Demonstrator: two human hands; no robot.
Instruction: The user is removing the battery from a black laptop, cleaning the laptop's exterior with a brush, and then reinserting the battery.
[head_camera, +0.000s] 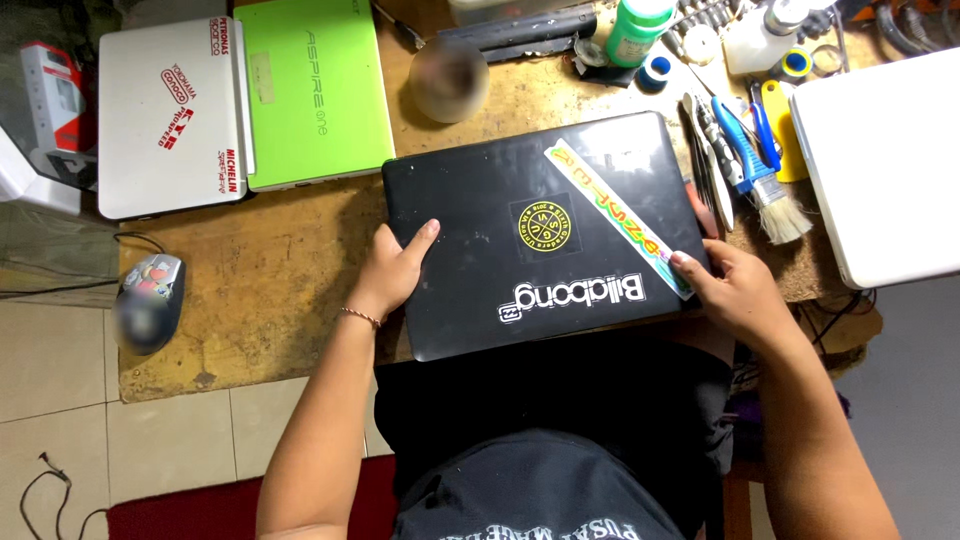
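Cluttered wooden counter: left hand and right hand are gripping the closed black laptop at its near edge, fingers clamped, lid unopened.

A closed black laptop, stickered on its lid, is laid flat and slightly askew at the table's near edge.
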